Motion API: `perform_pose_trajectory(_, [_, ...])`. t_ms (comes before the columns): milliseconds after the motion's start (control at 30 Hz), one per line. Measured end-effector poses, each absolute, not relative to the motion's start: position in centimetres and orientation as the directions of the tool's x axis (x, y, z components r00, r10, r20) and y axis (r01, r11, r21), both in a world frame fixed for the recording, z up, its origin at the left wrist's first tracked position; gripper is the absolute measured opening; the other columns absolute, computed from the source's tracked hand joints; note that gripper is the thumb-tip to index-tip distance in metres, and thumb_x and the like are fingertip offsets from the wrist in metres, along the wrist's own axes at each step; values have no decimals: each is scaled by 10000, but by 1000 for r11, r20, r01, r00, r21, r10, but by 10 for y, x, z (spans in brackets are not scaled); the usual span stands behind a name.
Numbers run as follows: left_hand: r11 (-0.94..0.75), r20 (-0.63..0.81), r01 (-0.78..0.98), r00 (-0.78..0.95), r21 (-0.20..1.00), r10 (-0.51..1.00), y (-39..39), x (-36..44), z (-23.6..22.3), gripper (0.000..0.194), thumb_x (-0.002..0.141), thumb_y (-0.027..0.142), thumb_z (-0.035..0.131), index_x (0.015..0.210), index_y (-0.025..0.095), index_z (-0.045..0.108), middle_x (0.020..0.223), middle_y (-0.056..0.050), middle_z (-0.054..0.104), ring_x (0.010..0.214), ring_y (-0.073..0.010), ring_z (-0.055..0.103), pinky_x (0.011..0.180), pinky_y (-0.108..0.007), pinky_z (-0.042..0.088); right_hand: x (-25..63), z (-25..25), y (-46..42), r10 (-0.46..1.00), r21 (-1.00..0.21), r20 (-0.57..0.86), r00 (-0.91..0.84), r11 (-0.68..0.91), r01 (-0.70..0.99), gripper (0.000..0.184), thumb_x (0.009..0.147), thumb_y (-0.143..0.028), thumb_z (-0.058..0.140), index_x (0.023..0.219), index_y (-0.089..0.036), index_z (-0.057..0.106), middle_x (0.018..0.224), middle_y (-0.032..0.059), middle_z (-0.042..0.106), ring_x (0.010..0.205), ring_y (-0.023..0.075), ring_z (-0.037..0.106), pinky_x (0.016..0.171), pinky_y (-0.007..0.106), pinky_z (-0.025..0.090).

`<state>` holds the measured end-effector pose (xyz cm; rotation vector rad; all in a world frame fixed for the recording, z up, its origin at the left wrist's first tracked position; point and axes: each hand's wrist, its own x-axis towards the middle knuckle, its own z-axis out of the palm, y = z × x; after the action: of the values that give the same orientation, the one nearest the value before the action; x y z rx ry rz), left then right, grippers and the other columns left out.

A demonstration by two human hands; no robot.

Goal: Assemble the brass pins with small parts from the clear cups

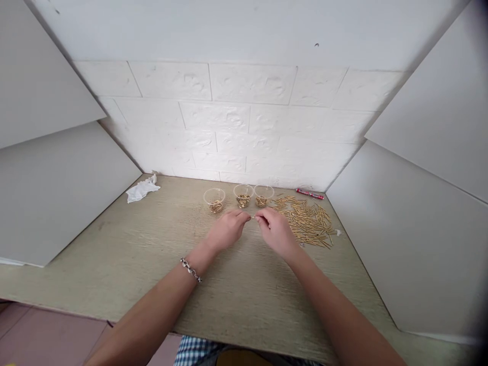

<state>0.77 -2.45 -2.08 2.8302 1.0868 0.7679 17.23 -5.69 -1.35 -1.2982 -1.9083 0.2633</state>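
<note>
My left hand [229, 229], with a chain bracelet [190, 270] on its wrist, is closed in a pinch above the table. Facing it, my right hand [276, 231] pinches too, and a thin gold-coloured pin [252, 217] shows between the two sets of fingertips. Just beyond the hands stand three clear plastic cups: the left cup [214, 195], the middle cup [243, 191] and the right cup [264, 192], each with small gold-coloured parts at the bottom. A spread pile of gold-coloured pins [308, 221] lies right of my right hand, partly hidden by it.
The wooden table [152, 249] is closed in by a white brick-patterned wall [229, 122] and grey side panels [57, 188]. A crumpled white tissue [143, 189] lies at the back left. A red tube-shaped item [310, 193] lies behind the pile, near the right panel.
</note>
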Motion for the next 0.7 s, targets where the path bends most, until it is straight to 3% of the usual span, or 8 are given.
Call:
perform_pose_trajectory(100, [-743, 448, 635, 613, 212, 652, -25, 9, -21, 179, 817, 79, 431, 840, 147, 595, 758, -46, 614, 725, -139, 557, 669, -246, 435, 167, -17, -58, 846, -551, 520, -119, 439, 710, 167, 825, -139, 422, 759, -171, 573, 730, 38, 581, 695, 152, 518, 639, 264, 386])
perform_pose_trajectory(333, [-722, 403, 655, 612, 224, 680, -26, 11, -21, 184, 821, 82, 421, 815, 145, 594, 745, -52, 606, 738, -147, 562, 694, -261, 446, 166, -16, -61, 842, -358, 488, -230, 433, 827, 241, 856, -129, 342, 804, -146, 576, 790, 90, 568, 750, 191, 514, 661, 298, 388])
perform_pose_trajectory(400, [-727, 385, 652, 628, 214, 676, -26, 11, -21, 185, 814, 73, 426, 816, 147, 596, 741, -48, 606, 734, -145, 562, 694, -259, 445, 169, -14, -59, 848, -368, 461, -261, 451, 813, 232, 851, -125, 356, 793, -148, 580, 775, 79, 568, 734, 181, 518, 657, 290, 388])
perform_pose_trajectory(567, [-727, 377, 651, 632, 216, 678, -26, 11, -20, 181, 826, 93, 430, 842, 155, 599, 771, -40, 621, 742, -141, 567, 695, -251, 441, 172, -13, -56, 873, -523, 445, -197, 432, 735, 159, 814, -125, 439, 755, -169, 579, 719, 30, 590, 675, 144, 524, 638, 259, 386])
perform_pose_trajectory(700, [-713, 391, 671, 612, 203, 687, -27, 11, -19, 182, 831, 100, 425, 825, 151, 600, 745, -42, 615, 719, -142, 562, 673, -250, 436, 165, -18, -59, 856, -482, 497, -145, 411, 774, 193, 829, -137, 398, 758, -172, 574, 747, 53, 592, 716, 167, 527, 639, 275, 381])
